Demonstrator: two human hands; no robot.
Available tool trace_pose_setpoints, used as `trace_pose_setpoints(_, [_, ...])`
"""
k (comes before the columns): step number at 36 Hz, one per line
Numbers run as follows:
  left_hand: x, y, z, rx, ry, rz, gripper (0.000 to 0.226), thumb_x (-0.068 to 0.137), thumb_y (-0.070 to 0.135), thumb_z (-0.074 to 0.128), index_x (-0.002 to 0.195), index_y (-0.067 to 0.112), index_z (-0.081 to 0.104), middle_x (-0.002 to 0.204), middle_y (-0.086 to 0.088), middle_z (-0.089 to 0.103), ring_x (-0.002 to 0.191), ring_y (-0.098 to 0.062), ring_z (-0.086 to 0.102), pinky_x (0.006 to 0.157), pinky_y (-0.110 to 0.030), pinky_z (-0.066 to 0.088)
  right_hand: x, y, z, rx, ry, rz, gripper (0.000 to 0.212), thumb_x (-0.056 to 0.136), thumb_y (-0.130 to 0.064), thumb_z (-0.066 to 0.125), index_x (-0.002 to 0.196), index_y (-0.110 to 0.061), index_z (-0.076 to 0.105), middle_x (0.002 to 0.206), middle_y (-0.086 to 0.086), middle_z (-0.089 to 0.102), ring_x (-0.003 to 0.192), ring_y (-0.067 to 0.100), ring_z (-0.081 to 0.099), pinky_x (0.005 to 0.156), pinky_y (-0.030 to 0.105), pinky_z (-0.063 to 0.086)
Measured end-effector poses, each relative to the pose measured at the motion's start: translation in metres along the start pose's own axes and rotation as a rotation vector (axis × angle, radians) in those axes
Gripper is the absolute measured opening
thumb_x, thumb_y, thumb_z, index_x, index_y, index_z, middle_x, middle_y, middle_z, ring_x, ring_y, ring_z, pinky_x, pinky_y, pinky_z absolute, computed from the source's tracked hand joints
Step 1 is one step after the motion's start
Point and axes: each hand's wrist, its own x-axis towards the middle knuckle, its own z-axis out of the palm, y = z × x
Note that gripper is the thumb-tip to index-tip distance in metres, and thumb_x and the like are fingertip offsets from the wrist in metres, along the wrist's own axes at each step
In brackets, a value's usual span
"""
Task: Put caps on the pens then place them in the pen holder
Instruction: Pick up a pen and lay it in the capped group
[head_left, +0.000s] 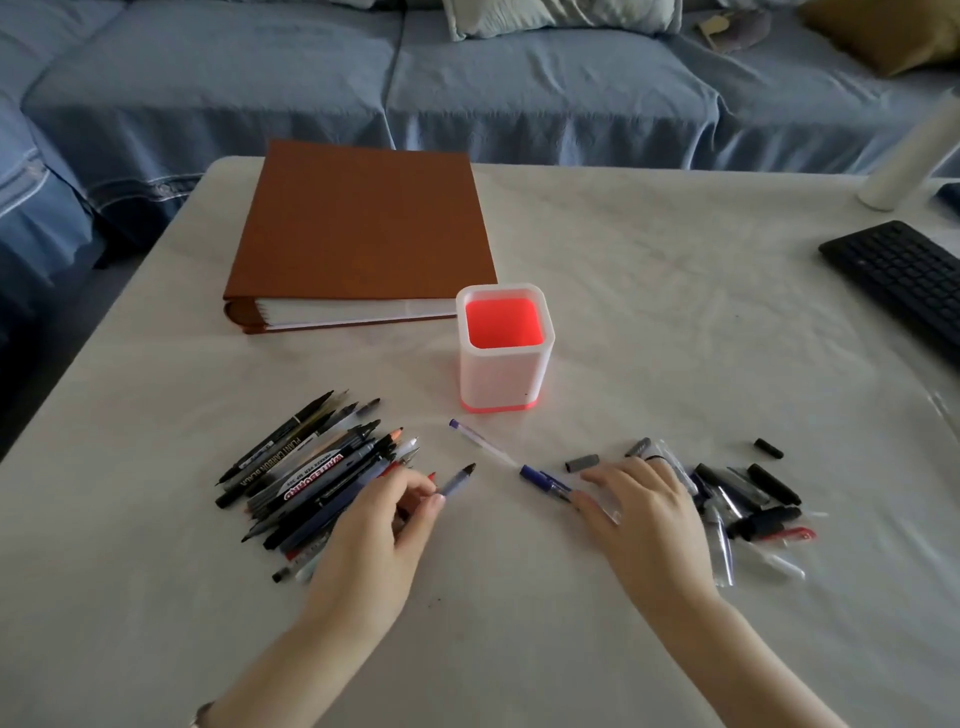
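A white pen holder (503, 382) with a pink inside stands mid-table, nothing in it. Left of centre lies a pile of several uncapped pens and markers (306, 467). My left hand (379, 530) rests at the pile's right edge, fingers pinched on a grey-blue uncapped pen (456, 478) whose dark tip points up and right. A pile of loose caps (743, 499) lies to the right. My right hand (644, 509) lies flat over its left edge, fingers spread, holding nothing. A capped blue pen (498, 457) lies between the hands, just left of my right fingertips.
A thick brown binder (363, 228) lies behind the holder. A black keyboard (904, 280) is at the right edge, a white cylinder (914, 150) behind it. A single black cap (769, 448) lies apart at the right. A blue sofa runs along the far side.
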Motion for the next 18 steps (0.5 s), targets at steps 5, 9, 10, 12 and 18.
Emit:
trace_pose_setpoints(5, [0.001,0.003,0.000,-0.167,-0.020,-0.112,0.017,0.081,0.011,0.065,0.078,0.026,0.058,0.065,0.007,0.062,0.063,0.003,0.056,0.058,-0.004,0.040,-0.017,0.018,-0.005,-0.132,-0.110,0.050,0.024,0.057,-0.026,0.085,0.073,-0.014,0.071,0.072,-0.001,0.062,0.072,0.029,0.062,0.059,0.033,0.049])
trace_pose_setpoints(9, [-0.001,0.000,0.001,-0.261,-0.067,-0.176,0.016,0.079,0.012,0.067,0.081,0.028,0.062,0.071,0.018,0.066,0.063,-0.006,0.060,0.060,-0.010,0.045,-0.021,0.019,-0.002,-0.124,-0.114,0.033,0.022,0.056,-0.023,0.086,0.071,-0.015,0.072,0.071,0.001,0.062,0.067,0.028,0.061,0.059,0.032,0.050])
trace_pose_setpoints(10, [-0.002,0.000,0.002,-0.264,-0.065,-0.186,0.015,0.079,0.013,0.067,0.081,0.028,0.063,0.070,0.020,0.066,0.063,-0.006,0.060,0.059,-0.009,0.044,-0.020,0.019,-0.002,-0.120,-0.106,0.035,0.022,0.056,-0.023,0.086,0.071,-0.015,0.072,0.071,0.002,0.061,0.067,0.028,0.061,0.059,0.032,0.049])
trace_pose_setpoints(12, [-0.004,0.001,0.001,-0.268,-0.058,-0.197,0.014,0.079,0.015,0.067,0.081,0.029,0.064,0.067,0.017,0.066,0.062,-0.007,0.060,0.059,-0.008,0.044,-0.021,0.017,-0.001,-0.115,-0.101,0.048,0.021,0.057,-0.021,0.085,0.070,-0.013,0.071,0.072,0.003,0.061,0.069,0.029,0.060,0.062,0.031,0.046])
trace_pose_setpoints(18, [-0.009,0.004,-0.001,-0.275,-0.068,-0.209,0.014,0.080,0.017,0.066,0.078,0.031,0.064,0.062,0.009,0.064,0.056,-0.004,0.055,0.057,-0.013,0.046,-0.016,0.005,-0.016,0.220,-0.103,0.223,0.012,0.078,-0.020,0.070,0.087,-0.015,0.065,0.079,-0.012,0.061,0.081,0.016,0.057,0.073,0.020,0.044])
